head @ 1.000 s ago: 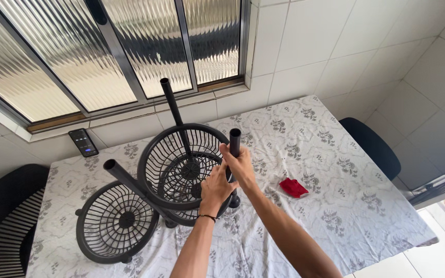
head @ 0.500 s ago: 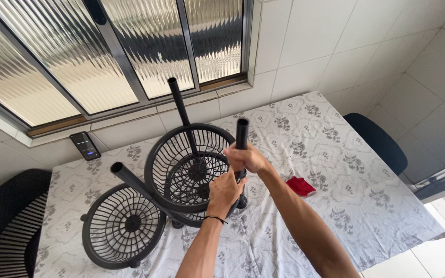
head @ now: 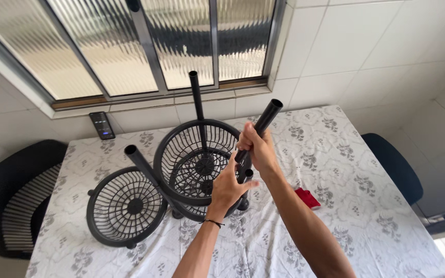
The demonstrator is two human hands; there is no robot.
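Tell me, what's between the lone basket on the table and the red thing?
In the head view, the stacked black baskets and both hands stand between the lone basket and the red thing.
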